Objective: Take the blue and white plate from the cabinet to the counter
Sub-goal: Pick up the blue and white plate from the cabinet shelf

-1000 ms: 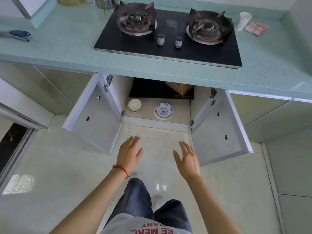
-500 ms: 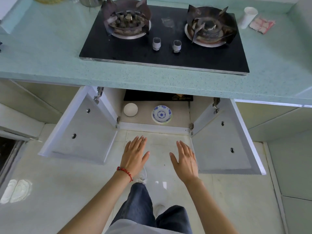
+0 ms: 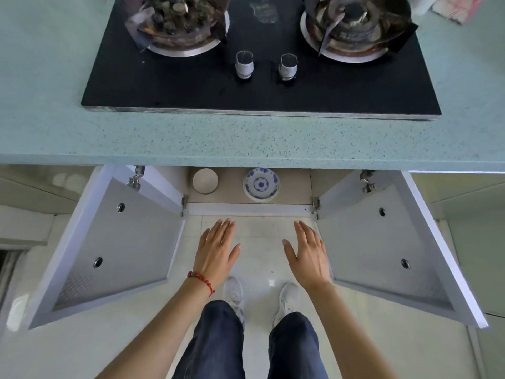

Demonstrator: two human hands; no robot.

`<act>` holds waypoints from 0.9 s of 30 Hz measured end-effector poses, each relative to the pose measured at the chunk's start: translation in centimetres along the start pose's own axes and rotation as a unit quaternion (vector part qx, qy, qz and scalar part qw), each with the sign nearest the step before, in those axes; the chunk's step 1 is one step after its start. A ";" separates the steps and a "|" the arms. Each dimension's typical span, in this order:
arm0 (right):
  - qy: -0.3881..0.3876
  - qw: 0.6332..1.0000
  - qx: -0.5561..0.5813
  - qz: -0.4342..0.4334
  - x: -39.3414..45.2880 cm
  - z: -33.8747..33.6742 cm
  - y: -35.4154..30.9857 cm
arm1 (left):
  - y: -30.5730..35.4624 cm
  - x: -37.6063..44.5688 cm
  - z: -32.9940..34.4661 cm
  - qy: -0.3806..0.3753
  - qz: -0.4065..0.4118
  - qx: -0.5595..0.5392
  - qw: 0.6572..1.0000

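Observation:
The blue and white plate (image 3: 261, 184) lies flat on the floor of the open cabinet (image 3: 250, 209), just under the front edge of the speckled green counter (image 3: 246, 138). My left hand (image 3: 217, 250), with a red bracelet on its wrist, hovers palm down over the floor tiles in front of the cabinet, fingers apart and holding nothing. My right hand (image 3: 308, 255) hovers beside it, also flat and empty. Both hands are short of the cabinet sill and apart from the plate.
A plain cream dish (image 3: 205, 181) sits left of the plate inside the cabinet. Both white doors, the left door (image 3: 109, 242) and the right door (image 3: 390, 247), stand wide open on either side of my hands. A black two-burner hob (image 3: 259, 88) fills the counter's middle.
I have stepped closer to the counter, so its edge now hides the back of the cabinet. Both hands have moved forward toward the cabinet opening and stay empty.

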State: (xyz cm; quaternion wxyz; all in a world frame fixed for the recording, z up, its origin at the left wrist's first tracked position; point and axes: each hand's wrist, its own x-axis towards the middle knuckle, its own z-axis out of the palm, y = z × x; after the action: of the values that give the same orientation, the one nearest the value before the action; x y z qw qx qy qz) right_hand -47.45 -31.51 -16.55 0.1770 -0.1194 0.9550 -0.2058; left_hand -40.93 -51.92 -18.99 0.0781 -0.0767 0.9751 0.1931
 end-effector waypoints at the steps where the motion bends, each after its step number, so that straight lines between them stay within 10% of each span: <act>1: 0.000 1.000 0.000 0.000 0.7 0.3 0.4 | -0.1 0.5 0.6 0.002 -0.002 0.000 1.000; 27: 0.064 0.995 0.015 -0.078 20.3 19.1 14.7 | -6.2 17.9 23.1 0.074 0.011 -0.016 0.997</act>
State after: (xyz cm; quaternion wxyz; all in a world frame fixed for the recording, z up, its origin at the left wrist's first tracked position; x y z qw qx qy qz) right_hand -60.77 -31.29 -45.05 0.1006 -0.1770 0.9489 -0.2410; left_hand -54.40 -50.78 -45.62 0.0023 -0.0808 0.9759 0.2029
